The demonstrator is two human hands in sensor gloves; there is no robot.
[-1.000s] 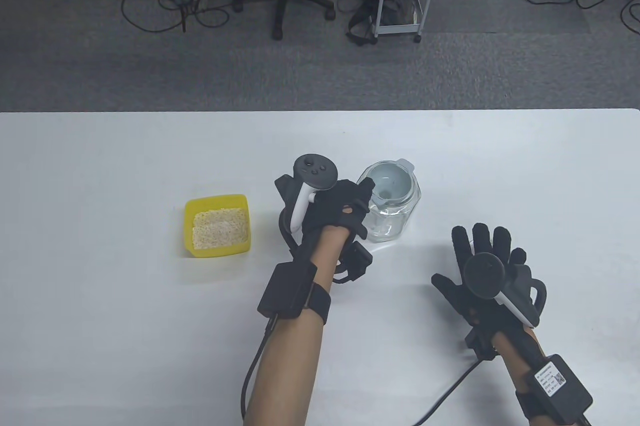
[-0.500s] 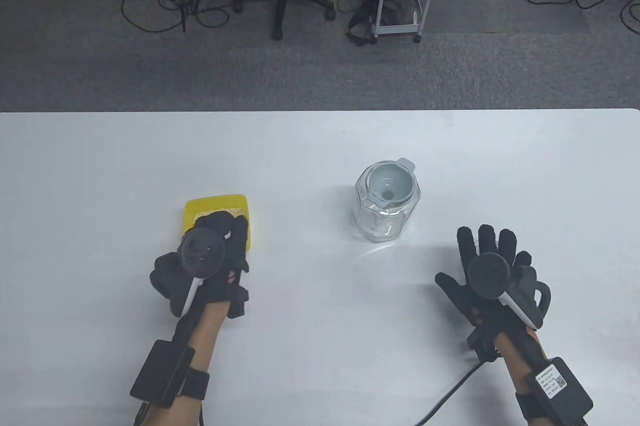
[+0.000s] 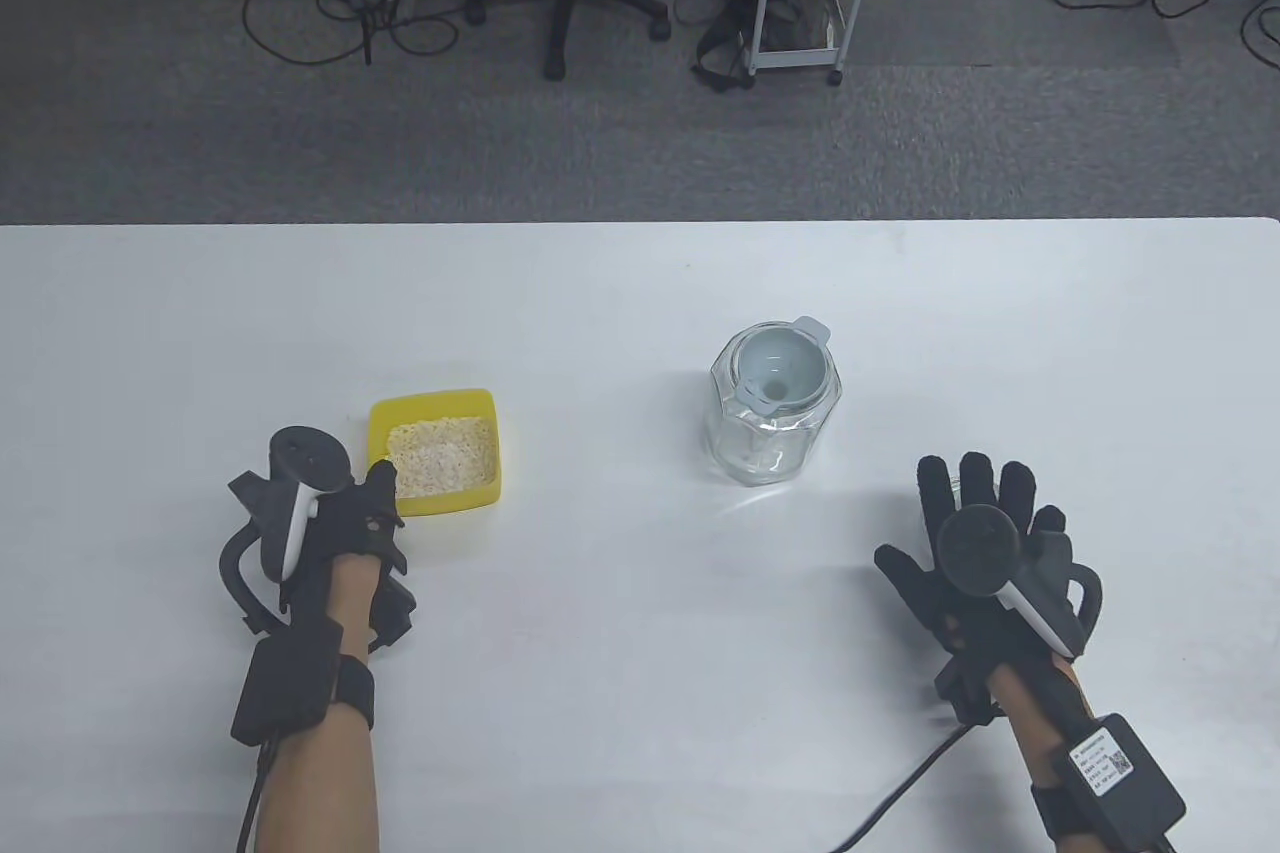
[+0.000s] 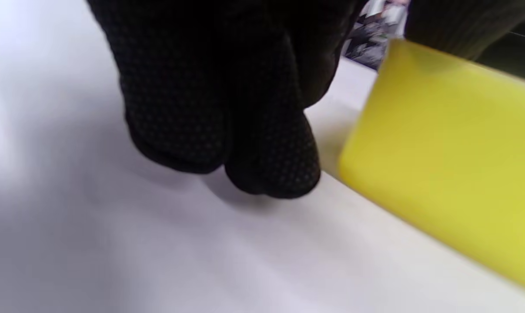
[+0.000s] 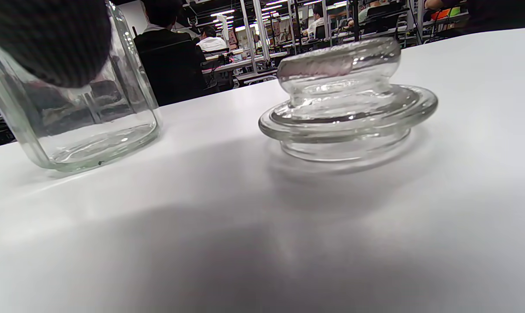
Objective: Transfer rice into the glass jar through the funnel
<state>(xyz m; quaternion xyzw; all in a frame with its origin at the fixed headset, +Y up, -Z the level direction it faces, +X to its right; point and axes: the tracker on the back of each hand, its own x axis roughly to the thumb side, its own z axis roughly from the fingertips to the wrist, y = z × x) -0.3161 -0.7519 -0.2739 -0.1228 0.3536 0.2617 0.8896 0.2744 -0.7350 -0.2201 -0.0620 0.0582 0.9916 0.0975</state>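
Note:
A yellow box point(image 3: 433, 451) of rice sits left of centre on the table. A clear glass jar point(image 3: 775, 423) stands at the centre with a pale funnel point(image 3: 780, 371) seated in its mouth. My left hand point(image 3: 372, 498) is at the box's near-left corner. In the left wrist view its fingers point(image 4: 245, 143) curl down to the table just beside the box point(image 4: 445, 148), with a small gap. My right hand point(image 3: 985, 518) lies spread and empty right of the jar point(image 5: 71, 117), above the glass lid point(image 5: 347, 104).
The white table point(image 3: 620, 673) reaches its far edge behind the jar, with a chair and a cart on the floor beyond. Cables trail from both wrists toward the near edge.
My left hand let go of the jar, swung left over the yellow box, then settled at the box's near-left corner. The right hand barely moved.

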